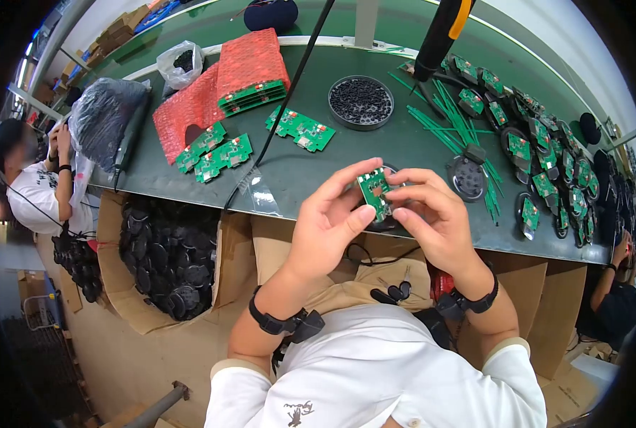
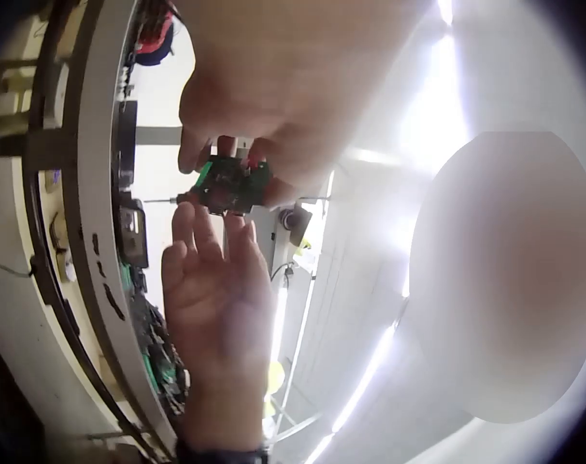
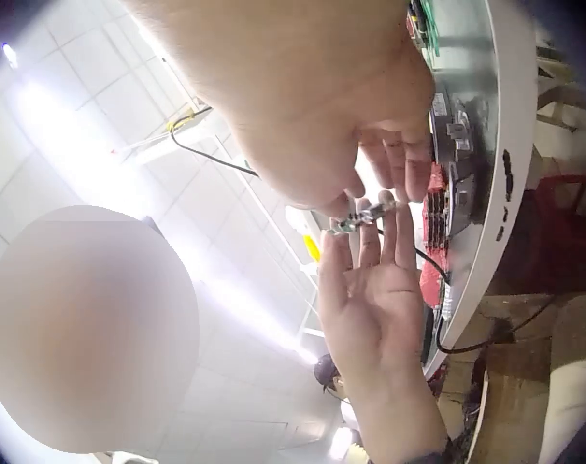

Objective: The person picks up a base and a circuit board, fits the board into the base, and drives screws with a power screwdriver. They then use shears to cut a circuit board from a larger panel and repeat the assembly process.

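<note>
A small green circuit board (image 1: 374, 191) is held up, tilted, between both hands above the table's front edge. My left hand (image 1: 332, 217) grips the board's left side, its thumb on the near corner and its fingers behind. On the other side my right hand (image 1: 436, 217) has its bent fingertips and thumb at the board's right edge. From below, the left wrist view has the board (image 2: 233, 184) between the fingers of both hands. In the right wrist view the board (image 3: 365, 217) appears nearly edge-on. A dark round part lies partly hidden behind the hands.
Loose circuit boards (image 1: 300, 130) and red bubble wrap (image 1: 254, 60) lie left. A dish of small black parts (image 1: 361, 103) stands behind, with green strips (image 1: 457, 118) and piled board assemblies (image 1: 546, 153) right. An electric screwdriver (image 1: 439, 39) hangs overhead. A carton (image 1: 229, 264) holds black housings.
</note>
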`<action>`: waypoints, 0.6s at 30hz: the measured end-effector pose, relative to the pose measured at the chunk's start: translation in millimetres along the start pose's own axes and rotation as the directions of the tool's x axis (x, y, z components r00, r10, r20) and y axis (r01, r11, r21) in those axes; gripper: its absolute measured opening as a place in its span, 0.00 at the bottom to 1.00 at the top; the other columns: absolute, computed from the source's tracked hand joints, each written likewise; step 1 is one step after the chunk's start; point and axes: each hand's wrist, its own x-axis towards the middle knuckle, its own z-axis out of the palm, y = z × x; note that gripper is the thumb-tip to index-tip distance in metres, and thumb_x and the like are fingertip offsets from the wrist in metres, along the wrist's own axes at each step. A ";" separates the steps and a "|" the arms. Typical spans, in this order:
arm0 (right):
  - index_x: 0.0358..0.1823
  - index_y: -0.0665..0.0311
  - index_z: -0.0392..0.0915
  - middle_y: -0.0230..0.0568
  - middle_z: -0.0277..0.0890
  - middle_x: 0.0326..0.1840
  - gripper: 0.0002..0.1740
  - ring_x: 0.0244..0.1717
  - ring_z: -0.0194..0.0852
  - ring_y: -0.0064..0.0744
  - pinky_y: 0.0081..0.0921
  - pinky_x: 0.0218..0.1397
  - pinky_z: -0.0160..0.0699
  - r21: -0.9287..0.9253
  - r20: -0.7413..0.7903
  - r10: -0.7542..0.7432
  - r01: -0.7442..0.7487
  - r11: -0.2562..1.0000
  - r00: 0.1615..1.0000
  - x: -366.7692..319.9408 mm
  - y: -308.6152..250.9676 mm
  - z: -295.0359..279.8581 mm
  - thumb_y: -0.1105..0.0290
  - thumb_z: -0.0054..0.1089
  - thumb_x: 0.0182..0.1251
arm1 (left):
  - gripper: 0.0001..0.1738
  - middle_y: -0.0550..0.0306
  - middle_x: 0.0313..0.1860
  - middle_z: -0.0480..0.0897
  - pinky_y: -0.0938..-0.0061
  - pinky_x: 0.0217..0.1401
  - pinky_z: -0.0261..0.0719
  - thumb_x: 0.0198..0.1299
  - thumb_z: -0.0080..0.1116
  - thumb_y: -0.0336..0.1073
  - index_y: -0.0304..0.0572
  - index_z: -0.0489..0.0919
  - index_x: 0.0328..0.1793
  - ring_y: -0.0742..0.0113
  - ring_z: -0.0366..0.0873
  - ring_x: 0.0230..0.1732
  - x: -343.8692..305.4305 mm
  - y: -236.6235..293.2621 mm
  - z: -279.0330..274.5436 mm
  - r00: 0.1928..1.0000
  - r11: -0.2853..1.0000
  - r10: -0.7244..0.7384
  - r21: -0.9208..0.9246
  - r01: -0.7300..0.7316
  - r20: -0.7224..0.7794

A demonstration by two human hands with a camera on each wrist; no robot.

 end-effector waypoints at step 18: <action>0.60 0.69 0.77 0.35 0.86 0.42 0.14 0.41 0.83 0.17 0.18 0.43 0.83 0.105 -0.078 0.434 -0.425 0.899 0.898 11.7 1.2 -6.4 0.74 0.63 0.77 | 0.43 0.50 0.63 0.80 0.64 0.61 0.82 0.42 0.83 0.31 0.45 0.82 0.71 0.54 0.82 0.60 12.1 0.8 -1.1 0.963 0.532 0.255 0.819 -0.216 0.089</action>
